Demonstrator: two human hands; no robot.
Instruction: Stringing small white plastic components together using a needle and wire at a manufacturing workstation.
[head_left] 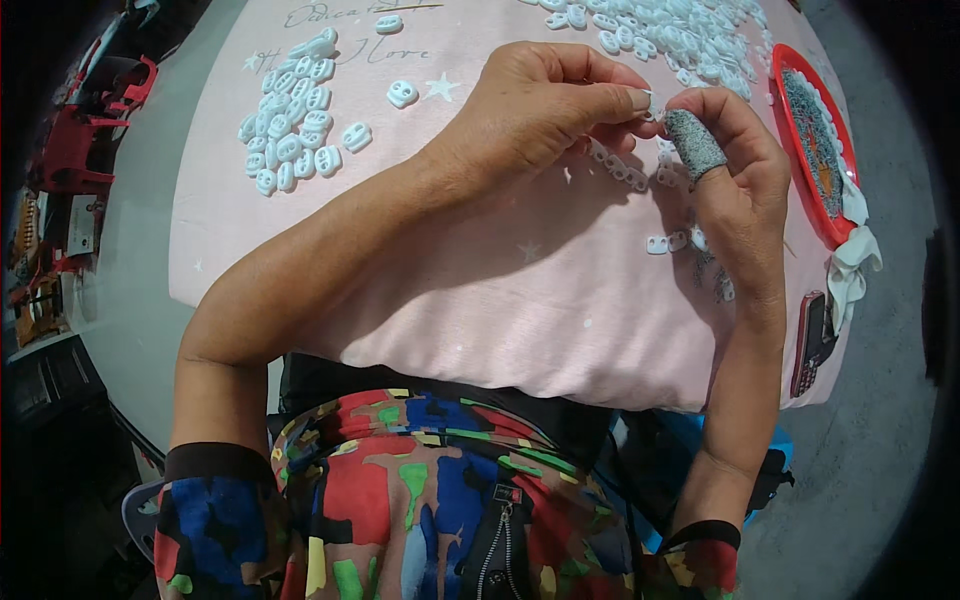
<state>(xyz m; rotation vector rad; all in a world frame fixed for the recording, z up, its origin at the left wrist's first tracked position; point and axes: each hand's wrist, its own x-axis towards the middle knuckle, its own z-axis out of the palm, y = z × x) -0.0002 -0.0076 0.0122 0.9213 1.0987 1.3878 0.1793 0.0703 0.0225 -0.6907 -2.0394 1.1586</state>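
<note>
My left hand [545, 115] pinches a small white plastic piece [654, 104] between thumb and forefinger. From the other side my right hand [740, 165] meets it, fingers curled; its thumb wears a grey speckled sleeve [695, 143]. What the right fingertips grip is too small to make out. Below the hands, a short row of white two-holed pieces [618, 168] lies partly hidden by the left fingers. More such pieces [667, 243] lie beside my right wrist, near some thin grey bits [706, 272].
A heap of white pieces [700, 35] covers the far right of the pink tablecloth [480, 300]; a smaller pile [292, 120] lies left. On the right are a red tray [782, 95] of small grey parts, a white cloth [850, 265] and a mobile phone [810, 340]. Red chairs [85, 140] stand left.
</note>
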